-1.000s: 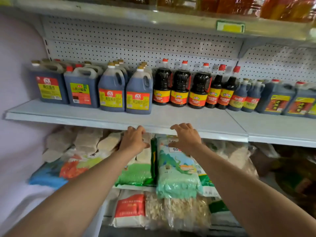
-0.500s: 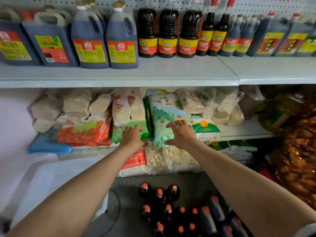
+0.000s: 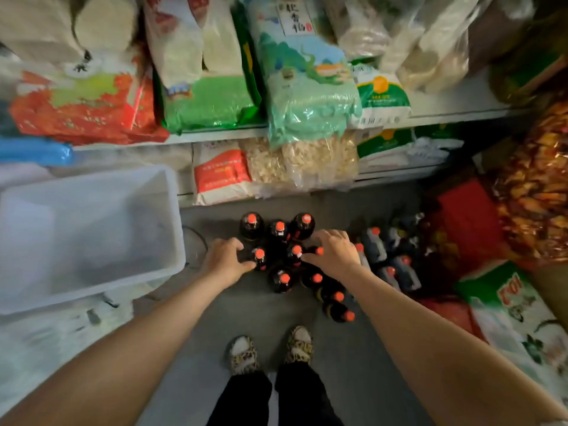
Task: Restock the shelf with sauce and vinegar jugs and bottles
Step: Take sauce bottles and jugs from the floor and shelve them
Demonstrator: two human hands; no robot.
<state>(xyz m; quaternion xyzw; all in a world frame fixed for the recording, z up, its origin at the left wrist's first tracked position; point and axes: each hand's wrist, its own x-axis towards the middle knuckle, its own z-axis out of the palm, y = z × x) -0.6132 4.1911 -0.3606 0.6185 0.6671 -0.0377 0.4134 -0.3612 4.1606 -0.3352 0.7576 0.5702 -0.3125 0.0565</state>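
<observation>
From the upper shelf's front edge a second ago, both hands have dropped to the red-capped dark sauce bottles (image 3: 278, 256) clustered on the floor, left hand (image 3: 226, 261) and right hand (image 3: 333, 253) spread open, gripping nothing, so pickup begins.

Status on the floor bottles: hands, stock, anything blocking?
Left hand and right hand open, spread over the dark bottles on the floor, no grip yet. White bin beside them at left, clear of reach.

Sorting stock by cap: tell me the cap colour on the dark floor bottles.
Red-orange caps on the dark bottles, clearest in the head view.
</observation>
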